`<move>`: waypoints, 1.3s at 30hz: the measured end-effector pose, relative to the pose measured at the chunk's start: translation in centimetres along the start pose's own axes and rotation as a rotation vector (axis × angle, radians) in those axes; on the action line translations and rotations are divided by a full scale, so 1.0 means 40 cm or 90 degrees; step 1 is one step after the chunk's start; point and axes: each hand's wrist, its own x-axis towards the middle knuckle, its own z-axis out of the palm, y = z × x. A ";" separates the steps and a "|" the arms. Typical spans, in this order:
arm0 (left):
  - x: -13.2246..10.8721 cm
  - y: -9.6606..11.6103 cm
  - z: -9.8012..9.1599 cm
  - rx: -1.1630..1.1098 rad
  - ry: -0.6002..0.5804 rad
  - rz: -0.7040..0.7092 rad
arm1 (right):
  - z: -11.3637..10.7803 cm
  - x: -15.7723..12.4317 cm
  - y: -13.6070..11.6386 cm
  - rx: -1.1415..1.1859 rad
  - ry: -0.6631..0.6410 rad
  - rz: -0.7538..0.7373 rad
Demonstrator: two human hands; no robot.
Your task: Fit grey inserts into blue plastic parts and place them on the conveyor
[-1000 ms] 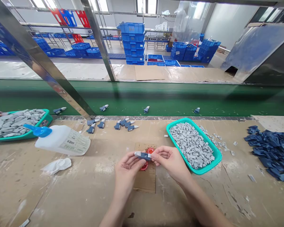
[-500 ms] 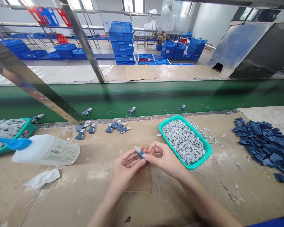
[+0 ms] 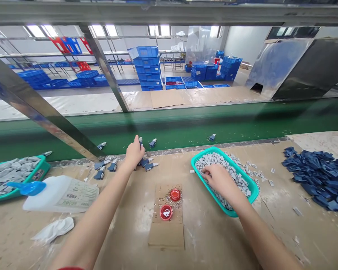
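Observation:
My left hand reaches to the near edge of the green belt, its fingers closed round a blue-grey piece with a light tip. Similar pieces lie just beside it on the table. My right hand is in the teal basket of small grey parts, fingers pinched at its left side; what they hold, if anything, is hidden. Two small red cups sit on a cardboard piece between my arms, one holding something whitish.
A white bottle with blue nozzle, crumpled tissue and a second teal basket are at left. Dark blue pieces are heaped at right. A metal post slants down at left.
My hands have parted: the left moved forward and left to the belt with the piece, the right moved into the basket. The red cups are uncovered. The view has tilted up.

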 end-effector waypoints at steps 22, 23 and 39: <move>-0.246 0.115 -0.038 -0.228 -0.043 0.064 | 0.009 -0.117 -0.141 0.868 -0.056 0.145; -0.287 0.118 -0.054 -0.270 -0.048 0.044 | 0.015 -0.115 -0.143 0.882 -0.074 0.148; -0.611 0.048 -0.102 -0.686 0.092 -0.384 | 0.095 -0.127 -0.150 0.691 -0.060 0.116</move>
